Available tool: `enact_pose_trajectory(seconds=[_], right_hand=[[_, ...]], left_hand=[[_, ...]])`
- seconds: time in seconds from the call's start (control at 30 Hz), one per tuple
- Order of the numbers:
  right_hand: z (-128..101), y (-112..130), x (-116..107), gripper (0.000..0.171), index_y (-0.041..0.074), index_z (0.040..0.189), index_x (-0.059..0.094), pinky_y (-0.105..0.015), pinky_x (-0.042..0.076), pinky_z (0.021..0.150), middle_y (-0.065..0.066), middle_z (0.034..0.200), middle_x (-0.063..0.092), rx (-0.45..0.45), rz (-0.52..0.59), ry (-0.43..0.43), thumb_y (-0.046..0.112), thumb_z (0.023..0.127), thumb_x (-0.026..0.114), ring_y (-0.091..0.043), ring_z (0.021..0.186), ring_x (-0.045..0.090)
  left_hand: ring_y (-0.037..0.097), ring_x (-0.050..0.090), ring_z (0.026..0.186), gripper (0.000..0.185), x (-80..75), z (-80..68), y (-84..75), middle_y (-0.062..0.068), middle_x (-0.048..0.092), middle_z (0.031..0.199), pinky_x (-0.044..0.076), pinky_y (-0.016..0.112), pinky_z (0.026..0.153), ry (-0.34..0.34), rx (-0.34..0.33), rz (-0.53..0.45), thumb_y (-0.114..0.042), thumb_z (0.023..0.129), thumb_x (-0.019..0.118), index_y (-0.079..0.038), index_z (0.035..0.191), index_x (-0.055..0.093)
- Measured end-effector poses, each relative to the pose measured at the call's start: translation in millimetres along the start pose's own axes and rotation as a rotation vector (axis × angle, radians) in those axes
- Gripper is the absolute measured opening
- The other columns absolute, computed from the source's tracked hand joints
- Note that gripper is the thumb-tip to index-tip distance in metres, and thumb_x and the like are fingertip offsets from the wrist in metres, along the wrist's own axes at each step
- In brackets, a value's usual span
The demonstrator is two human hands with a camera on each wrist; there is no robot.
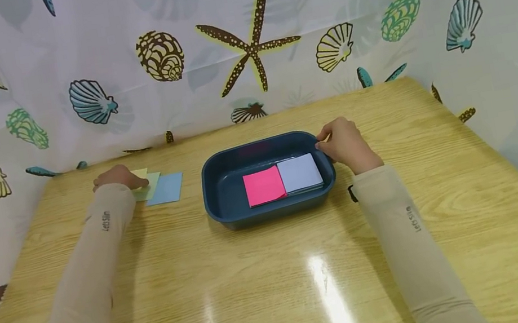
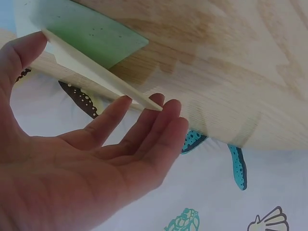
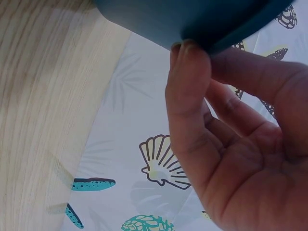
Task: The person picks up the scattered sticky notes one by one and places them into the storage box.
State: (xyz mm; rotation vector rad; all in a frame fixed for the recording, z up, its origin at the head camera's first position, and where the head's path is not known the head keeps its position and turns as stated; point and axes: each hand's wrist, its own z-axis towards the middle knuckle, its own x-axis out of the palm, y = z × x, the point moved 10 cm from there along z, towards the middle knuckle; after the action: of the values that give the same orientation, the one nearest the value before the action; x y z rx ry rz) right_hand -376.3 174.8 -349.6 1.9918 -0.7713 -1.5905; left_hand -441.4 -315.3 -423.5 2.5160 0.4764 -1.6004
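Note:
A dark blue tray point(image 1: 216, 164) sits mid-table and holds a pink paper square point(image 1: 264, 185) beside a lavender stack point(image 1: 299, 173). My right hand point(image 1: 325, 142) pinches the tray's right rim; the right wrist view shows the right hand point(image 3: 202, 50) with its fingertips curled on the tray's edge point(image 3: 192, 19). Left of the tray lie overlapping sheets: pale yellow point(image 1: 140, 174), green point(image 1: 152, 185) and blue point(image 1: 166, 189). My left hand point(image 1: 125, 175) is on them. In the left wrist view the left hand point(image 2: 82, 77) holds the yellow sheet point(image 2: 103, 79) between thumb and fingertips, tilted up off the green sheet point(image 2: 91, 36).
The wooden table point(image 1: 277, 272) is glossy, with glare near its front. A seashell-print curtain point(image 1: 249, 43) closes in the back and both sides close to the table's edges.

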Motion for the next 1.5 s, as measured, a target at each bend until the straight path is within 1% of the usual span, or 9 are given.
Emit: enact_pose_trajectory(seconds=[0.2,0.4,0.53,0.7,0.8,0.87,1.03,1.27,1.5], right_hand=[[-1,0,-2,0.024,-0.007,0.113,0.064,-0.023,0.052,0.060,-0.023,0.100,0.059,-0.015,-0.001,-0.013,0.006,0.093,0.060,-0.025,0.074,0.063],[-1,-1,-3,0.025,-0.008,0.113,0.064,-0.024,0.052,0.060,-0.023,0.100,0.059,-0.013,0.000,-0.014,0.006,0.093,0.060,-0.022,0.072,0.062],[0,-1,-5,0.024,-0.008,0.112,0.064,-0.024,0.051,0.059,-0.023,0.099,0.059,-0.019,-0.011,-0.025,0.007,0.093,0.061,-0.020,0.068,0.061],[0,-1,-6,0.024,-0.008,0.112,0.065,-0.023,0.051,0.058,-0.023,0.098,0.060,-0.024,-0.005,-0.029,0.006,0.093,0.061,-0.019,0.066,0.062],[0,-1,-5,0.024,-0.008,0.112,0.065,-0.023,0.052,0.058,-0.023,0.096,0.059,-0.027,0.005,-0.028,0.005,0.092,0.061,-0.020,0.067,0.063],[0,0,-4,0.024,-0.008,0.112,0.065,-0.022,0.052,0.058,-0.023,0.096,0.059,-0.028,0.008,-0.027,0.005,0.092,0.061,-0.021,0.067,0.063],[0,-1,-2,0.024,-0.008,0.113,0.065,-0.023,0.052,0.059,-0.022,0.098,0.059,-0.016,0.004,-0.026,0.005,0.093,0.060,-0.019,0.067,0.062],[0,1,3,0.024,-0.008,0.113,0.064,-0.023,0.053,0.060,-0.022,0.098,0.059,-0.014,0.018,-0.008,0.005,0.093,0.060,-0.019,0.067,0.063],[0,0,0,0.025,-0.008,0.114,0.064,-0.027,0.055,0.063,-0.023,0.100,0.060,-0.006,0.014,-0.016,0.005,0.093,0.060,-0.023,0.071,0.066]], left_hand=[[0.052,0.046,0.110,0.066,-11.6,-8.0,-7.7,0.034,0.053,0.119,0.038,0.059,0.094,-0.054,0.109,0.030,-0.046,0.084,0.061,0.012,0.114,0.056],[0.036,0.053,0.081,0.055,-40.5,-44.2,-27.2,0.025,0.057,0.093,0.046,0.051,0.076,-0.135,0.237,-0.047,-0.041,0.083,0.064,0.012,0.098,0.054],[0.036,0.047,0.077,0.051,-59.9,-82.5,-60.9,0.023,0.051,0.086,0.040,0.053,0.079,-0.193,0.368,-0.095,-0.036,0.084,0.066,0.011,0.095,0.049],[0.037,0.044,0.086,0.057,-66.5,-143.6,-129.5,0.026,0.054,0.099,0.035,0.049,0.080,-0.212,0.606,-0.132,-0.025,0.081,0.068,0.015,0.116,0.049],[0.036,0.045,0.094,0.068,-54.7,-175.7,-173.3,0.026,0.055,0.110,0.039,0.045,0.081,-0.164,0.754,-0.091,-0.022,0.078,0.070,0.015,0.129,0.044],[0.034,0.046,0.095,0.066,-40.5,-190.9,-200.6,0.023,0.055,0.110,0.041,0.044,0.081,-0.111,0.843,-0.019,-0.020,0.076,0.071,0.013,0.127,0.046],[0.030,0.046,0.098,0.061,5.7,-196.0,-247.6,0.017,0.053,0.108,0.043,0.039,0.084,0.035,0.916,0.197,-0.025,0.078,0.074,0.007,0.123,0.049],[0.027,0.048,0.107,0.066,43.4,-181.1,-266.2,0.015,0.054,0.122,0.043,0.038,0.095,0.139,0.847,0.342,-0.030,0.082,0.075,0.002,0.133,0.048],[0.025,0.049,0.106,0.070,55.5,-182.6,-272.0,0.014,0.054,0.123,0.043,0.036,0.094,0.160,0.896,0.360,-0.025,0.083,0.075,0.002,0.139,0.043]])
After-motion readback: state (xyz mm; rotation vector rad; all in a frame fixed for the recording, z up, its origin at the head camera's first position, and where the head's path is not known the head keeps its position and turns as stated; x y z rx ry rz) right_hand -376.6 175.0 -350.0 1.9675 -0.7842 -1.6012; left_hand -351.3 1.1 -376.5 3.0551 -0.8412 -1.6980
